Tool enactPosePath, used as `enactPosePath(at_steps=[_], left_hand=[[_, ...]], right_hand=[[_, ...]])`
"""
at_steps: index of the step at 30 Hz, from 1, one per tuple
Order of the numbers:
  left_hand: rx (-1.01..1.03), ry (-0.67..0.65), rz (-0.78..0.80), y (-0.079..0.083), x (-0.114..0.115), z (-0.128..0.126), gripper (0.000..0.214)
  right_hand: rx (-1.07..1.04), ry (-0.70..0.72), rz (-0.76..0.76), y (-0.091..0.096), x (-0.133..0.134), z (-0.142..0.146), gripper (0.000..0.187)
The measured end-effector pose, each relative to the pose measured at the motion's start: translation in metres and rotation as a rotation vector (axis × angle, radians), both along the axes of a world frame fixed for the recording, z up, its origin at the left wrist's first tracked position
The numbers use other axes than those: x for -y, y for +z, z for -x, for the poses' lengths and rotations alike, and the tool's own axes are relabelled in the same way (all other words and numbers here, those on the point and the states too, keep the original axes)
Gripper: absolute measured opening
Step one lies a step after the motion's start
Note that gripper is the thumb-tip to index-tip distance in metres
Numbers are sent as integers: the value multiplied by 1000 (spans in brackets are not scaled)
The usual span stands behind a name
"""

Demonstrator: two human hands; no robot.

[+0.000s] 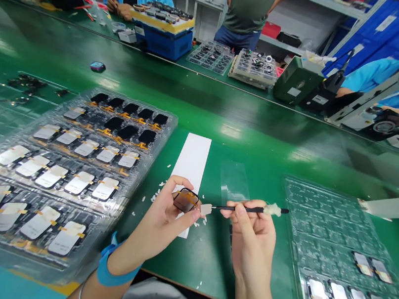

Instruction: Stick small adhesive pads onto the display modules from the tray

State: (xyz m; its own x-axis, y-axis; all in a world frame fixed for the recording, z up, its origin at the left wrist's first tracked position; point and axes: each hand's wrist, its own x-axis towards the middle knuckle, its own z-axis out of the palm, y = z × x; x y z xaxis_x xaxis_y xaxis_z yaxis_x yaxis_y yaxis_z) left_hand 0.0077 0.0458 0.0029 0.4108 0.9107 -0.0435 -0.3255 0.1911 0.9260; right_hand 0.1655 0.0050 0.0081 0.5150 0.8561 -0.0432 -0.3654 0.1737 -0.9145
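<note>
My left hand is closed around a small watch screen with a black rim and an orange flex strip. Pinched in my right hand is a pair of thin black tweezers, with cream wrapping near the rear end. The tweezers' tip meets a small pale tab beside the screen and my left thumb. Whether the tab is stuck to the screen cannot be made out. Beneath my hands lies a white paper strip, with small white scraps scattered around it.
On the left, a clear tray holds rows of watch screens. Another clear tray on the right holds several screens. A clear film lies between. Across the green bench stand a blue box, part trays and people.
</note>
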Motion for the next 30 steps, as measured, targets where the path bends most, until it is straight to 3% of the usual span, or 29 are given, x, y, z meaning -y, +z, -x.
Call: enactPosePath(at_steps=[22,30], left_hand=[[-15,-25,19,-1,0,2,31],[31,-31,15,2,0,-1,32]], right_hand=[[-19,8,14,0,1,1,27],[-200,43,84,-4,-3,2,31]])
